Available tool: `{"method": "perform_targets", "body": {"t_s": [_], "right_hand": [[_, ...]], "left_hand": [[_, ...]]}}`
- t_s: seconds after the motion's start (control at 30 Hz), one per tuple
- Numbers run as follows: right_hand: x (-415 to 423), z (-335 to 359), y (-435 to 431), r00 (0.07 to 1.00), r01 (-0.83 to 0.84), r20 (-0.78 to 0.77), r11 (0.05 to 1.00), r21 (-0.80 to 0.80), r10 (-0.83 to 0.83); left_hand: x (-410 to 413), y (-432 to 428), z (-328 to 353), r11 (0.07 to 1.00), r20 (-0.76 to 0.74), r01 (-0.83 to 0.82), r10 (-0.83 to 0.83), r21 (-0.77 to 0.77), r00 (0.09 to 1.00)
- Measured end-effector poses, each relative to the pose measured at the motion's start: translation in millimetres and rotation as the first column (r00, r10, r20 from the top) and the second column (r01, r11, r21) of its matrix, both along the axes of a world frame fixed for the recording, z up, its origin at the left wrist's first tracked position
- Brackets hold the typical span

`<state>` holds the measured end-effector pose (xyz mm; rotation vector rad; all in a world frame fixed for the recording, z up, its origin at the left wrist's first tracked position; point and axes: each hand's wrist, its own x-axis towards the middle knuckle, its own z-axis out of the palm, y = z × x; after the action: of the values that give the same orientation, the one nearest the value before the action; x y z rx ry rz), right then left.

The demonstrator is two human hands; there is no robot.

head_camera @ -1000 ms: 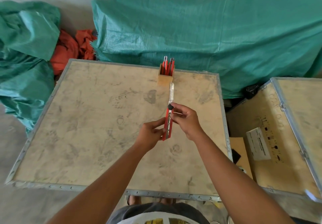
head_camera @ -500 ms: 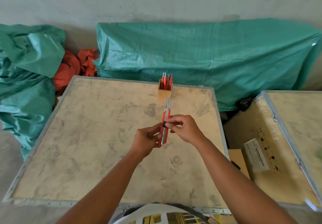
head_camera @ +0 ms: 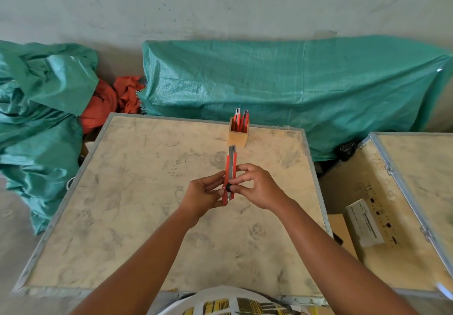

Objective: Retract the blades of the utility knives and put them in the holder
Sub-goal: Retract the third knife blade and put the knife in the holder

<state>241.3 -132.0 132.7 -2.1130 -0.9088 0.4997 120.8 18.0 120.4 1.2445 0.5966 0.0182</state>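
I hold a red utility knife (head_camera: 230,167) above the middle of the wooden crate top (head_camera: 137,204), its tip pointing away from me. My left hand (head_camera: 204,194) grips its lower body from the left. My right hand (head_camera: 255,187) holds it from the right, thumb on the black slider near the handle's rear. Only the short metal nose shows past the red body. A small wooden holder (head_camera: 237,136) stands at the crate's far edge, just beyond the knife tip, with several red knives (head_camera: 240,121) upright in it.
A second crate (head_camera: 421,192) with a white label box (head_camera: 365,226) lies to the right, across a narrow gap. Green tarpaulin (head_camera: 282,86) covers bundles behind and at the left, with orange cloth (head_camera: 110,101) between them. A grey wall rises behind.
The black slider has moved back along the handle and the long blade has drawn into the body. The camera tilted up, so the crate appears lower in view.
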Motion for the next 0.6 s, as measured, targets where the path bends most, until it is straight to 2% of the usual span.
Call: {"method": "perform_targets", "body": {"t_s": [0.17,0.33,0.43,0.6], "right_hand": [[-7,8,5,1.0,-0.027,-0.001,0.999,-0.037,0.027],[-10,15,8,0.997,-0.065,-0.032,0.998,0.014,0.065],[-12,16,9,0.999,-0.045,-0.002,0.999,-0.015,0.045],[-17,14,10,0.998,-0.04,0.048,0.999,0.024,0.039]], "left_hand": [[-6,5,2,1.0,0.011,0.012,-0.012,-0.024,1.0],[-11,10,7,0.997,0.051,0.047,-0.044,-0.065,0.998],[-14,13,12,0.995,0.062,0.077,-0.073,-0.068,0.995],[-14,13,13,0.994,0.054,0.088,-0.085,-0.057,0.995]]}}
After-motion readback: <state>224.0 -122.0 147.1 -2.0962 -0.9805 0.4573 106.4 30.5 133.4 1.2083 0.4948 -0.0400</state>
